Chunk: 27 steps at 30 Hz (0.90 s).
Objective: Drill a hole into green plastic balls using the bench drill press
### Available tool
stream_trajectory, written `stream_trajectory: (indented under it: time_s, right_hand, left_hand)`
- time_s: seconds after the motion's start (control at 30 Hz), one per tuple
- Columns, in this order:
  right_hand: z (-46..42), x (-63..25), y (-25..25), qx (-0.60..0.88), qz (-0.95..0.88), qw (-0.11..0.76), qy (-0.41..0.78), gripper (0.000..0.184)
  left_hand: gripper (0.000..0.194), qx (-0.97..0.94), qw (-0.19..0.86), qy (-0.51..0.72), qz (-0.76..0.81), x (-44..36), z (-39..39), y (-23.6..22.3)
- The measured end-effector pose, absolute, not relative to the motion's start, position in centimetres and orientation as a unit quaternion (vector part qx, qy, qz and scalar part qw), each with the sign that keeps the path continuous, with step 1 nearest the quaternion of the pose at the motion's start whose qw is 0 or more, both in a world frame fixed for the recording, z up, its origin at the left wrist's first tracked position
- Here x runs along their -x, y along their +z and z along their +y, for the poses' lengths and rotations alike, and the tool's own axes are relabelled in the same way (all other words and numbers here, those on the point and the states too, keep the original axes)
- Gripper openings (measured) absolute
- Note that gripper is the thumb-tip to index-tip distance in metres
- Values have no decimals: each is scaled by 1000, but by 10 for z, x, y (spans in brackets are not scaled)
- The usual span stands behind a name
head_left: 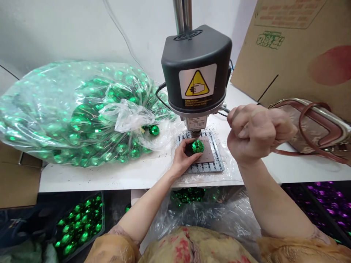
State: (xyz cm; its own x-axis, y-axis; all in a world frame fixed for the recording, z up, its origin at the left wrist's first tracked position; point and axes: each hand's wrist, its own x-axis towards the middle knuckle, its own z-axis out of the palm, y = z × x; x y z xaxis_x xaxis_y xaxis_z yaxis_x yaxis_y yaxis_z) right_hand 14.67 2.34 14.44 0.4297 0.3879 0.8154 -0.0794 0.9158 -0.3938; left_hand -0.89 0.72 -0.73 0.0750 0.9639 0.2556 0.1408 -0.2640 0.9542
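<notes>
1. Head view: L hand (184,157) pinching green ball (197,146), held on plate (212,166) directly under press head (196,69).
2. R hand (256,133) fisted tight round lever (225,109), right of press head.
3. Bag of balls (74,113) left of press head.

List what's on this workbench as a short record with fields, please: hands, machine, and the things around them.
left hand: left hand holds a green faceted ball on the slotted plate
right hand: right hand fisted around the lever
machine: bench press with warning sticker, directly above the ball
left of machine: clear bag of green balls
right: handbag, cardboard box
below the table: tray of green balls
</notes>
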Motion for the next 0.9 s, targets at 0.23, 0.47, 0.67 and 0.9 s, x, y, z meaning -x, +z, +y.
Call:
stream_trajectory:
  time_s: [0.23,0.47,0.67,0.9]
  right_hand:
    - [25,-147,136,121,-521,839,102,44]
    - [31,-147,127,48,-534,840,86,37]
    - [24,-146,128,93,-530,838,92,47]
    - [23,-143,185,199,-461,832,237,42]
  left_hand:
    - [57,-604,416,513,445,9,8,-8]
    - [57,-600,413,519,447,8,7,-8]
    - [59,-589,421,530,441,7,8,-9]
    - [43,-631,303,515,495,9,-10,14]
